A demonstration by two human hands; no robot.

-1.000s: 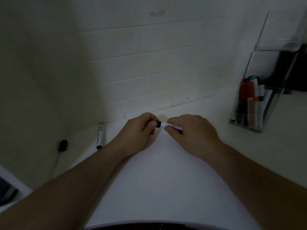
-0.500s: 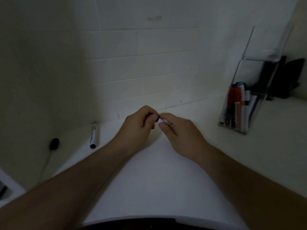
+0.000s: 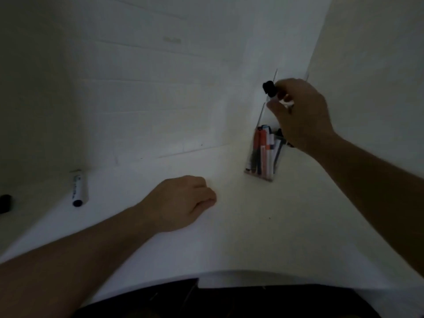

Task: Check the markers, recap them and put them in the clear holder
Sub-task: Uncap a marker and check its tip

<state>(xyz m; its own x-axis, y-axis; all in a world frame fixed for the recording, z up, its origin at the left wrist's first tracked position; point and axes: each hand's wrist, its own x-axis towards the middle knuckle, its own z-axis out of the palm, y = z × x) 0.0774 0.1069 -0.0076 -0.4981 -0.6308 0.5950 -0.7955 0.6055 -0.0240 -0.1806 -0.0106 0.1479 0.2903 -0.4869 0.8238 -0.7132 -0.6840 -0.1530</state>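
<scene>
My right hand [image 3: 300, 113] is raised above the clear holder [image 3: 260, 173] and is shut on a black-capped marker [image 3: 270, 89], whose cap pokes out to the left of my fingers. The holder stands against the wall at the right and holds several markers with red, orange and blue parts. My left hand [image 3: 183, 200] rests on the white table as a loose fist, holding nothing. Another white marker with a dark cap [image 3: 78, 188] lies on the table at the far left, near the wall.
A small black object [image 3: 5, 203] lies at the left edge of the white table [image 3: 252, 237]. A white tiled wall runs behind the table, and a plain wall closes the right side behind the holder. A dark area sits under the table's near edge.
Both hands were together at the table's middle, pressing the cap onto the marker. Now my right hand has carried the marker up and right above the holder; my left hand let go and stayed down.
</scene>
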